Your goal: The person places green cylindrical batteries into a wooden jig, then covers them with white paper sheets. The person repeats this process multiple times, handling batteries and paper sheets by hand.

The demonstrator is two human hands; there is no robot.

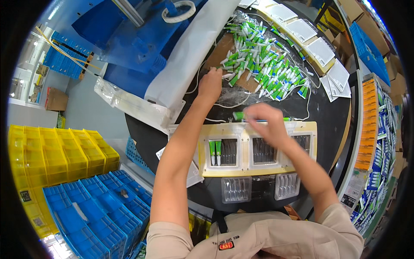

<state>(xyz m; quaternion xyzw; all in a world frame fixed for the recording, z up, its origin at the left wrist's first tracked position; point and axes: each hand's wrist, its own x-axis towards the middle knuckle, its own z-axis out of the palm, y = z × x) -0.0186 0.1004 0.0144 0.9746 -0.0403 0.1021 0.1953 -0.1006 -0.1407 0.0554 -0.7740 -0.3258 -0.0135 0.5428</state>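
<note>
My left hand (210, 85) is at the left edge of a heap of small green-and-white tubes (271, 71). Its fingers are curled together beside a few tube tips, and what they hold is hidden. Slightly blurred, my right hand (266, 118) is closed on a small tube (238, 115) whose green end sticks out to the left. Below that hand lies a cream frame (243, 169) with three windows, each holding a clear ribbed plastic tray. Two tubes (215, 152) lie side by side in the left window's tray; my right wrist partly covers the frame's right half.
Two clear blister trays (236, 190) (287, 186) lie before the frame on the black round table (258, 203). White cards (321, 52) line the far right edge. Blue machinery (129, 52) stands far left. Yellow (60, 151) and blue crates (95, 211) are at left, packaged goods (375, 172) at right.
</note>
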